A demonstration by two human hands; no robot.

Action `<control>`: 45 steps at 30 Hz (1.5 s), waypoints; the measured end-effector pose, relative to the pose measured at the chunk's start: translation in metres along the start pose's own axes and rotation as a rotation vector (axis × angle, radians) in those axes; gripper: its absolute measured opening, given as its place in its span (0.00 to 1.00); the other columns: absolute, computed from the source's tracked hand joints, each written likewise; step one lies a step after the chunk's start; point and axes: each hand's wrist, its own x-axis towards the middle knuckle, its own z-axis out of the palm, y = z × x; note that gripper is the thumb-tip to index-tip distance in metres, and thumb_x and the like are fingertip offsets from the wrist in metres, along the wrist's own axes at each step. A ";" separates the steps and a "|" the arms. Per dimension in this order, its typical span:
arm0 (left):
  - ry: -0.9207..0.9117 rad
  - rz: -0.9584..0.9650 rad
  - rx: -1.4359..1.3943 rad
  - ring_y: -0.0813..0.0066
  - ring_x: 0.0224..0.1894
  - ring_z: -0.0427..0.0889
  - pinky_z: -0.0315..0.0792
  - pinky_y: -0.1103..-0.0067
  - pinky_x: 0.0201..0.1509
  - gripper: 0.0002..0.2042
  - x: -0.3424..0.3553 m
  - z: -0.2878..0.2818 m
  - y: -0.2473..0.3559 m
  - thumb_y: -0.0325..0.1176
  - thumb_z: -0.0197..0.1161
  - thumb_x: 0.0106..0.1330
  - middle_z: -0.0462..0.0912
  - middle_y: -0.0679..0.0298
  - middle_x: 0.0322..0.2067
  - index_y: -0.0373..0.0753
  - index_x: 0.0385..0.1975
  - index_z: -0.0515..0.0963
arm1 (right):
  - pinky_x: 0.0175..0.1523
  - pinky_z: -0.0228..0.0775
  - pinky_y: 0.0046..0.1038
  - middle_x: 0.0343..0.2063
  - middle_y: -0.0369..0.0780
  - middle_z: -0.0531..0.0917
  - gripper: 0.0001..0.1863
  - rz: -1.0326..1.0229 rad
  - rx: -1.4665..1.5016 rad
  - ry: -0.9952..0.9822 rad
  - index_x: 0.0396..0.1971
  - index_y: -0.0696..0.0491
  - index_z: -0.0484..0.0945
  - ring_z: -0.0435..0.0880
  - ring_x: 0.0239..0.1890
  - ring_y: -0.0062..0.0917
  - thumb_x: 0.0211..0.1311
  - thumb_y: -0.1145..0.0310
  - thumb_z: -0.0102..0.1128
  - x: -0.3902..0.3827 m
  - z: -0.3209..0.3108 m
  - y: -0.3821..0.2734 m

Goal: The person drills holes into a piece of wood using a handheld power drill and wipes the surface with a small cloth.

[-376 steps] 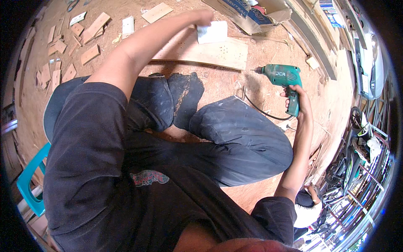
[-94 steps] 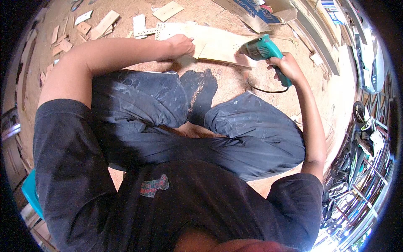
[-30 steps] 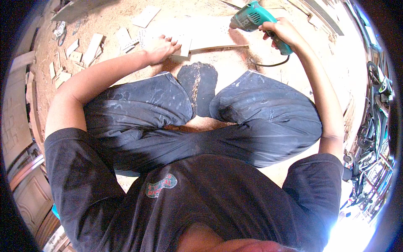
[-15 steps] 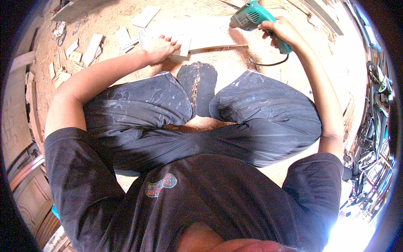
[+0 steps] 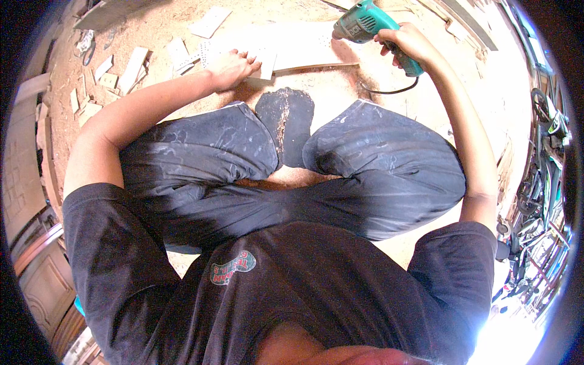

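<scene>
A pale wooden board [image 5: 298, 45], washed out by bright light, lies on the ground beyond my knees. My left hand [image 5: 232, 69] rests on its near left part, fingers apart, beside a small pale wood piece [image 5: 266, 66]. In my right hand [image 5: 406, 45] is the handle of a green power drill [image 5: 367, 22]. The drill points left and its front end is over the right part of the board, where small dark dots show. Its tip and any contact with the board cannot be made out. A black cord [image 5: 392, 93] trails from the handle.
Wood offcuts [image 5: 131, 70] lie scattered on the sawdust-covered ground at the left. A dark, sawdust-marked pad [image 5: 285, 125] sits between my knees. Long planks [image 5: 468, 24] lie at the far right. Carved panels [image 5: 39, 283] stand along the left side, and assorted clutter [image 5: 541, 201] lines the right.
</scene>
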 end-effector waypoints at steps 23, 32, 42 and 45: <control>0.088 0.010 0.023 0.64 0.52 0.80 0.75 0.68 0.51 0.22 0.002 0.011 -0.002 0.32 0.58 0.61 0.81 0.61 0.45 0.40 0.57 0.70 | 0.21 0.72 0.26 0.19 0.42 0.80 0.17 0.055 -0.072 -0.092 0.31 0.60 0.78 0.78 0.15 0.23 0.55 0.58 0.58 -0.004 0.001 -0.022; 0.039 0.004 0.016 0.65 0.55 0.78 0.75 0.67 0.53 0.25 0.005 0.016 -0.003 0.32 0.59 0.60 0.79 0.63 0.49 0.39 0.60 0.69 | 0.22 0.72 0.25 0.18 0.43 0.81 0.16 0.055 -0.052 -0.109 0.30 0.60 0.77 0.77 0.15 0.22 0.56 0.59 0.58 -0.003 0.001 -0.015; 0.058 0.002 0.032 0.65 0.55 0.78 0.75 0.68 0.53 0.25 0.003 0.013 -0.002 0.32 0.59 0.60 0.80 0.63 0.49 0.40 0.60 0.70 | 0.23 0.74 0.25 0.22 0.39 0.79 0.16 0.100 -0.019 -0.098 0.33 0.58 0.77 0.80 0.19 0.22 0.56 0.59 0.59 -0.006 0.002 -0.018; 0.065 0.006 0.023 0.65 0.55 0.78 0.75 0.68 0.53 0.24 0.003 0.014 -0.003 0.32 0.58 0.61 0.80 0.63 0.49 0.39 0.60 0.70 | 0.23 0.74 0.25 0.21 0.40 0.79 0.16 0.104 0.030 -0.082 0.33 0.58 0.77 0.80 0.18 0.22 0.56 0.58 0.58 -0.008 0.005 -0.018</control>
